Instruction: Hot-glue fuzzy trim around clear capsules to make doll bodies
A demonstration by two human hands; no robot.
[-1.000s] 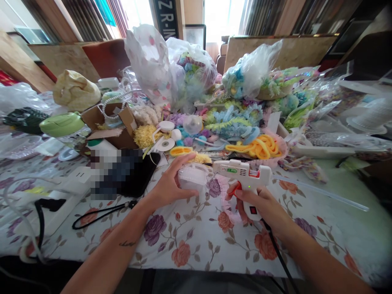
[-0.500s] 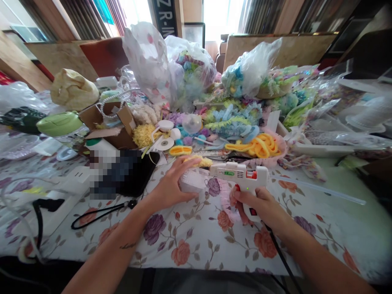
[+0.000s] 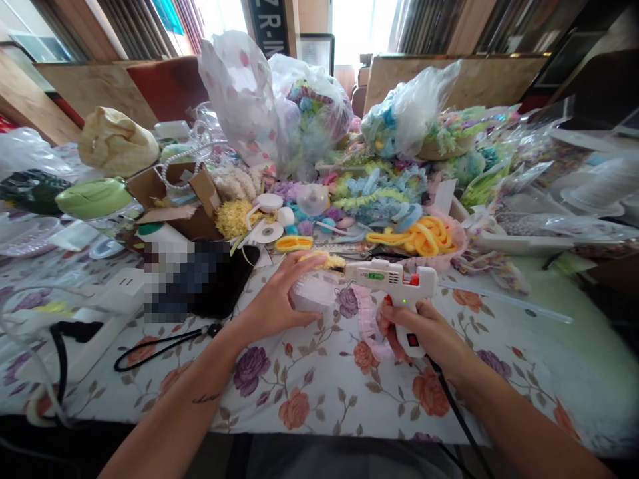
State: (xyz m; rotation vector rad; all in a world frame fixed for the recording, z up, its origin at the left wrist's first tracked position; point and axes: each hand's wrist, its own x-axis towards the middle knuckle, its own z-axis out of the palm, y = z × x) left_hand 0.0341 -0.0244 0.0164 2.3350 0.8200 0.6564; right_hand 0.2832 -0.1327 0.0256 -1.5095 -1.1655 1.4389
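My right hand (image 3: 417, 329) grips the handle of a white glue gun (image 3: 394, 279), with fingers at its red trigger and a green light lit on its side. A clear glue stick (image 3: 519, 306) sticks out of its back end. My left hand (image 3: 282, 299) is wrapped round a whitish translucent cup-like piece (image 3: 312, 291) lying on its side. Fuzzy yellow trim (image 3: 327, 260) runs along the far side of that piece, and the gun's nozzle is close to the trim; whether they touch I cannot tell. Below the gun lies a pink ruffled ribbon (image 3: 368, 322).
A black phone (image 3: 232, 283) and a wrist strap (image 3: 164, 347) lie left of my left hand. Farther left is a white power strip (image 3: 94, 332). Yellow cord (image 3: 429, 238), yarn, trims and plastic bags (image 3: 239, 100) crowd the back. The gun's black cable (image 3: 456, 406) trails toward me.
The glue stick's rear end has shifted left, toward the gun. Both hands hold nearly the same positions, and the view has shifted slightly.
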